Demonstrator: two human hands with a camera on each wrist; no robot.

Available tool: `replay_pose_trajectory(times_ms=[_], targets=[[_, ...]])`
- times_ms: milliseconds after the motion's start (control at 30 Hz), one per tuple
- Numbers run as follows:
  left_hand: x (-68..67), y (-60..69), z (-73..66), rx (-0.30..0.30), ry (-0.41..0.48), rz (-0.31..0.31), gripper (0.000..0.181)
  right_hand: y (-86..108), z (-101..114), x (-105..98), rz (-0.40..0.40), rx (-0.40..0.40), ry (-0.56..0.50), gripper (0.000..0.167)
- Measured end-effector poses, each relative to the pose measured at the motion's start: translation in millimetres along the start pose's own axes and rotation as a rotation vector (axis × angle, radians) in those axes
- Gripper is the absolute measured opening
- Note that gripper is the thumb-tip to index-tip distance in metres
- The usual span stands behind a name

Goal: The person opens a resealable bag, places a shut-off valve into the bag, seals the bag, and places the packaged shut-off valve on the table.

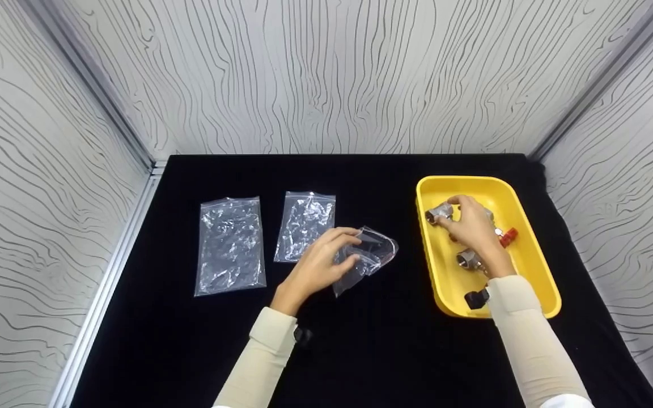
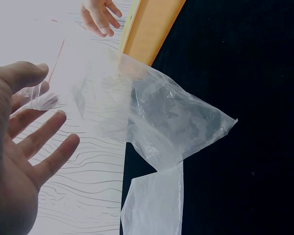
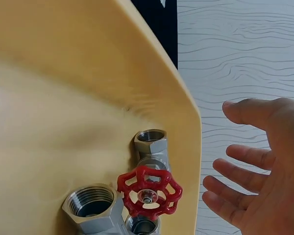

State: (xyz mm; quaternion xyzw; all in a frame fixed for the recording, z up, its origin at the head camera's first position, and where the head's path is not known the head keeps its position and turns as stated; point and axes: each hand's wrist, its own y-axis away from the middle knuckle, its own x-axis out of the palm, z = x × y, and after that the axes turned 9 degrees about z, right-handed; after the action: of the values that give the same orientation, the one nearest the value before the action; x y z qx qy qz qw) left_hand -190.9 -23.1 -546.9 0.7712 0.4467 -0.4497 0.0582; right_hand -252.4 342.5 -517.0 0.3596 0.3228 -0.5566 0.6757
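My left hand (image 1: pixel 321 258) pinches a clear plastic zip bag (image 1: pixel 380 249) between thumb and fingers. In the left wrist view the bag (image 2: pixel 181 117) hangs out from the thumb and index finger, while the other fingers are spread. My right hand (image 1: pixel 471 226) reaches over the yellow bin (image 1: pixel 536 255), thumb and fingertips close about a metal valve (image 1: pixel 441 212). The right wrist view shows that hand (image 3: pixel 264 166) with fingers spread and nothing between them. A valve with a red handwheel (image 3: pixel 149 193) and a threaded metal fitting (image 3: pixel 95 205) are in the bin.
Two more clear zip bags lie flat on the black cloth (image 1: pixel 377 357): a larger bag (image 1: pixel 231 246) at the left and a smaller bag (image 1: pixel 306 224) behind my left hand. White wood-patterned panels (image 1: pixel 326 73) enclose the table at the back and sides.
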Motion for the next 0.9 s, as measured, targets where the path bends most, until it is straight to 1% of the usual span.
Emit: replay_pose_trajectory(times_ms=[167,400,667,800,900], targets=[[-0.4,0.6,0.8,0.015,-0.009,-0.006,0.030,-7.1,-5,1,0.026,0.016,0.038,0.061],[-0.9,2.1,2.5,-0.010,-0.001,0.035,0.031,-14.3,-12,5,0.086,0.063,0.003,0.069],[-2.4,1.7,0.9,-0.014,-0.004,0.034,0.033,-26.2,-18,7,0.124,0.080,0.012,0.075],[-2.8,1.9,1.0,-0.017,-0.006,0.034,0.032,-30.9,-21,11,0.129,0.091,0.043,0.077],[-2.6,2.6,1.7,-0.015,-0.008,0.028,0.032,-34.7,-22,14,0.122,0.091,0.086,0.077]])
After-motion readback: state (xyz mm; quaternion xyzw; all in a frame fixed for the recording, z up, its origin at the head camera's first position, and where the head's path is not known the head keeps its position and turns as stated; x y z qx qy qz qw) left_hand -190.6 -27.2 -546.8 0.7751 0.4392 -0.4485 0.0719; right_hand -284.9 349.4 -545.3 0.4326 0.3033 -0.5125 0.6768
